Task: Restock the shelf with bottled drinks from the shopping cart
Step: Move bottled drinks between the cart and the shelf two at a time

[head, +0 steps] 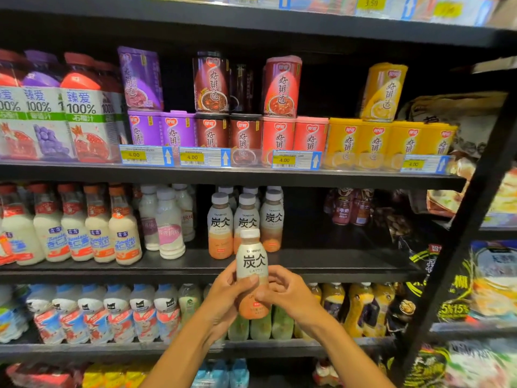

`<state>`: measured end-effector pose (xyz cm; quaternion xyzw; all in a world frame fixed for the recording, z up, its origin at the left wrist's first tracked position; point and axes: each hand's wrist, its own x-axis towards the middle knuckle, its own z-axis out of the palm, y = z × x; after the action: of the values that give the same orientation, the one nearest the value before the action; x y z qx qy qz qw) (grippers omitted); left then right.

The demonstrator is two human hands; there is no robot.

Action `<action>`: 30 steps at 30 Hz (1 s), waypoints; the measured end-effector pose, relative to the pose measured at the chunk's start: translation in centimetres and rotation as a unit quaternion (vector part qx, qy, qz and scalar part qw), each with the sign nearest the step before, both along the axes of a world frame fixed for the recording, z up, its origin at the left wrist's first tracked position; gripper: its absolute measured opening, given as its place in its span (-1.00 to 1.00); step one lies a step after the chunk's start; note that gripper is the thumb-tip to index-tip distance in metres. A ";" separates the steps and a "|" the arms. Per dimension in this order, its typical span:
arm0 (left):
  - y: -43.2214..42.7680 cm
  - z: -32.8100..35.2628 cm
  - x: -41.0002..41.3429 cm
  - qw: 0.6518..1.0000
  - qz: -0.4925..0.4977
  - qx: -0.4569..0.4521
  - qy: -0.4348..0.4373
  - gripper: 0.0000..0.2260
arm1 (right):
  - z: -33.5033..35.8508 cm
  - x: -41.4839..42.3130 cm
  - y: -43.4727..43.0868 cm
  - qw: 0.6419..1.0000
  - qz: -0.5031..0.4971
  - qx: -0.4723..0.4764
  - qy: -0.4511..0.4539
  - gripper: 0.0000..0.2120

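I hold a latte bottle (252, 264), cream on top and orange below with a white cap, upright in front of the middle shelf (321, 264). My left hand (226, 295) wraps its left side with the thumb across the label. My right hand (291, 295) grips its lower right side. Right behind it on the shelf stand several matching latte bottles (246, 219) in rows. The shopping cart is out of view.
Almond milk bottles (70, 225) and pale pink-label bottles (167, 219) fill the shelf's left. Bare shelf lies right of the lattes, with small dark bottles (349, 208) at the back. Porridge cans (246, 133) sit above, more bottles below, and a black upright post (458, 247) to the right.
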<state>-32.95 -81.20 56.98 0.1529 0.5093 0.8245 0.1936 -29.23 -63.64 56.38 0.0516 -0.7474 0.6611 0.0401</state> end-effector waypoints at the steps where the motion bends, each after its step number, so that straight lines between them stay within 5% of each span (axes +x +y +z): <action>1: 0.4 0.1 0.1 1.000 -0.002 -0.001 0.001 -0.44 | -0.1 0.1 0.1 1.000 -0.005 -0.004 0.002 -0.53; 5: 0.7 1.2 -0.1 0.998 0.011 -0.022 0.061 -0.50 | 0.1 0.3 1.2 0.999 -0.037 -0.010 0.031 -0.46; 8: -0.9 1.3 -1.5 0.965 0.135 -0.123 0.188 -0.67 | 0.6 0.0 2.8 0.997 -0.064 -0.002 0.044 -0.50; 11: -2.5 -0.6 -3.5 0.844 0.260 -0.301 0.361 -0.62 | 1.4 -0.9 4.1 0.993 -0.097 -0.001 0.066 -0.50; 15: -2.9 -3.6 -4.3 0.681 0.254 -0.517 0.451 -0.45 | 2.8 -3.1 4.6 0.987 -0.129 0.034 0.094 -0.51; 20: -2.7 -5.6 -3.4 0.562 0.209 -0.644 0.476 -0.30 | 3.5 -5.7 4.6 0.983 -0.136 0.077 0.099 -0.51; 30: -2.7 -5.2 -2.9 0.545 0.174 -0.682 0.455 -0.15 | 1.1 -7.7 3.6 0.968 -0.178 0.143 0.106 -0.42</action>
<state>-35.88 -83.94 51.78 0.2380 0.9548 0.0661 -0.1654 -36.98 -60.00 57.52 -0.0071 -0.8228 0.5203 0.2284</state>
